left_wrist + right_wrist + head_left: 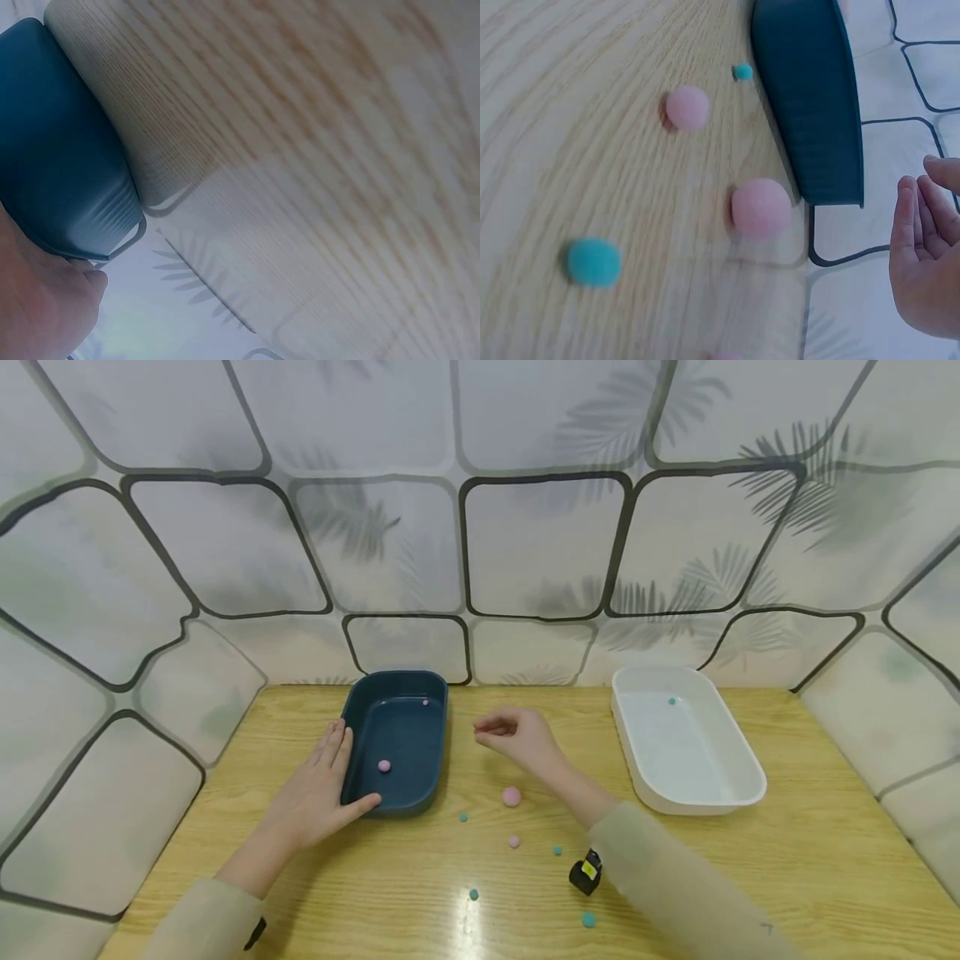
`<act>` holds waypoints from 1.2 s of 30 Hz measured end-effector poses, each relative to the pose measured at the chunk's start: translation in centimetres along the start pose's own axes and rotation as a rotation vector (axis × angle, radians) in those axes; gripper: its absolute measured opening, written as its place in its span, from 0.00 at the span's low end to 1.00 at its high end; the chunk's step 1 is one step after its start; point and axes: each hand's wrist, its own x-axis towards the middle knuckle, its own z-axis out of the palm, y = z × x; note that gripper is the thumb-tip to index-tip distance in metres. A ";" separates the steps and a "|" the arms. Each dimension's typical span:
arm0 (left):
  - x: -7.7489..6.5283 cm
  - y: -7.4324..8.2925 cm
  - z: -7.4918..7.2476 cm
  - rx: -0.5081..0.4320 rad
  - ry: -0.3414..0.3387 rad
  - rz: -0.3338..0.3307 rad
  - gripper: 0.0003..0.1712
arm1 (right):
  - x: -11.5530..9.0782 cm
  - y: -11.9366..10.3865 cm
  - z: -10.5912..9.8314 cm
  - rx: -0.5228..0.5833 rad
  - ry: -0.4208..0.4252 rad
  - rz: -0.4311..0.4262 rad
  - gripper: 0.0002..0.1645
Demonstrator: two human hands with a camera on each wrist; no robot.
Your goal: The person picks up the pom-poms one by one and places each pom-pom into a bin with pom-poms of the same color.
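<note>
The left hand (318, 791) is resting straight-fingered against the blue tray (408, 735), the right hand (522, 740) hovering curled, contents unclear, beyond a pink ball (512, 797) on the table (405, 885), likely light, soft, best side-pinched.

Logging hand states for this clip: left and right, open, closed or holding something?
Left hand: open, resting against the blue tray.
Right hand: fingers drawn close to the thumb; whether it holds anything cannot be told.

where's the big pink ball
In the head view, the big pink ball lies on the table right of the blue tray, between the right hand and a smaller pink ball.
</note>
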 end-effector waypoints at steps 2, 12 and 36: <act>0.0 0.0 0.0 -0.001 0.000 0.002 0.66 | -0.5 0.0 -0.7 0.000 -0.006 -0.001 0.12; -0.1 0.0 0.1 -0.010 0.004 0.002 0.66 | -2.7 0.1 -4.0 -0.026 -0.006 -0.025 0.12; -0.2 0.3 -0.2 -0.036 0.005 0.002 0.66 | -9.8 2.9 -8.3 -0.074 0.078 -0.044 0.10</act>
